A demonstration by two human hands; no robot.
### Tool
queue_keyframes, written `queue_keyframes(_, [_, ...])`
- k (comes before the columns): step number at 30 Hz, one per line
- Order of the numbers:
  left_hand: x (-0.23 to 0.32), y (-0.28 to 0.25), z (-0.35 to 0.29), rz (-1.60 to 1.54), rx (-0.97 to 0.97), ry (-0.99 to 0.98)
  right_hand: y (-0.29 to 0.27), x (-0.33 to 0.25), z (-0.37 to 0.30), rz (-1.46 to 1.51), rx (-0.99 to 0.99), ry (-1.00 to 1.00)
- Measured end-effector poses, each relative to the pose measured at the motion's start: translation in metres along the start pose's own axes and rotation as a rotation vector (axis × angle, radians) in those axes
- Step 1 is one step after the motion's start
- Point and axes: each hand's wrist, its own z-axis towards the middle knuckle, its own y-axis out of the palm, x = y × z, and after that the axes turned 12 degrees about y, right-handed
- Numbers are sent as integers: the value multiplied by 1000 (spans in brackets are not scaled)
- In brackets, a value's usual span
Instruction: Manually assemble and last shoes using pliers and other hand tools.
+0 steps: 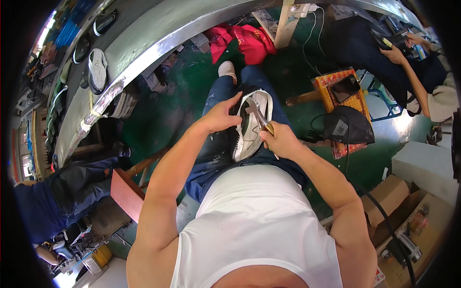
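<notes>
A light grey and white shoe (pixel 248 140) lies lengthwise across my lap, its opening toward my knees. My left hand (pixel 222 116) grips the shoe's left edge, with the thumb and forefinger at the rim of the opening. In my right hand (pixel 284 141) is a hammer (pixel 261 121), fingers wrapped round its handle. The metal hammer head reaches over the shoe's opening; whether it touches the shoe I cannot tell. Part of the shoe's right side is hidden behind the hammer and hand.
A metal-edged bench (pixel 144 62) curves along the left and far side, with a grey shoe (pixel 97 71) on it. Red cloth (pixel 247 43) lies beyond my feet. At right stand a stool (pixel 331 86) with a black cap (pixel 346 126), a cardboard box (pixel 389 197) and a co-worker (pixel 413 81).
</notes>
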Motion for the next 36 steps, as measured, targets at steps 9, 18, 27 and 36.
queue_keyframes(9, [-8,-10,-5,-370,-11,-90,-10,-8,-12,521,-377,216])
queue_keyframes(18, [22,18,10,171,-14,-100,-22,-22,-8,844,-523,377])
queue_keyframes(27, [-26,4,54,-254,420,-25,-41,-20,3,867,-545,403])
queue_keyframes(36, [-51,9,67,-608,325,-145,-29,5,18,-431,195,-250])
